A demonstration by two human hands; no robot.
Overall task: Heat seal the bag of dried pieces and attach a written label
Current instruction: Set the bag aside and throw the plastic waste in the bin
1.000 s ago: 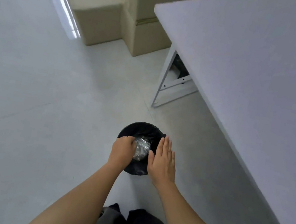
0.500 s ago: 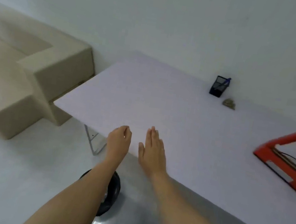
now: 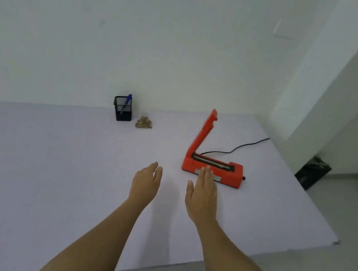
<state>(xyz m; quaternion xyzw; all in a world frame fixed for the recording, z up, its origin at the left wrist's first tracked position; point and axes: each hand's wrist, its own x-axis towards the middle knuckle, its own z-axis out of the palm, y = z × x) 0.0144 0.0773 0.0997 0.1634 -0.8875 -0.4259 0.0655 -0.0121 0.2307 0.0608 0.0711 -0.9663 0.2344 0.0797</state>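
Held both hands out over the pale lilac flat counter (image 3: pixel 52 162), palms down, fingers straight and close together, gripping nothing: left hand (image 3: pixel 145 182) and right hand (image 3: pixel 202 194) side by side, a gap between them.

Found the task's thing far back, near the wall: a small tan-gold heap of dried pieces (image 3: pixel 143 122). Lay at about twelve o'clock from the left hand and between ten and eleven o'clock from the right, well apart from both. Judged the left hand the nearer, with the straighter reach.

Looked like a low mound, wider than tall, with no clear long axis. Too small to tell whether a clear bag wrapped it or whether any mouth stood open. Sat just beside the black square mesh pen holder (image 3: pixel 123 109), at the holder's four o'clock; a blue pen (image 3: pixel 127 101) leaned inside the holder. Saw no label.

Placed the red plastic heat sealer (image 3: pixel 234 171) at one o'clock from the right hand. Base ran roughly nine to three o'clock, lid arm hinged at the nine o'clock end and raised nearly upright, thin black cord (image 3: pixel 237 148) trailing off behind. Right fingertips overlapped the sealer's front edge in the view; could not tell whether touching.

Judged the sealing not yet begun: heap to be fetched from the back, then carried toward three o'clock to the open sealer.
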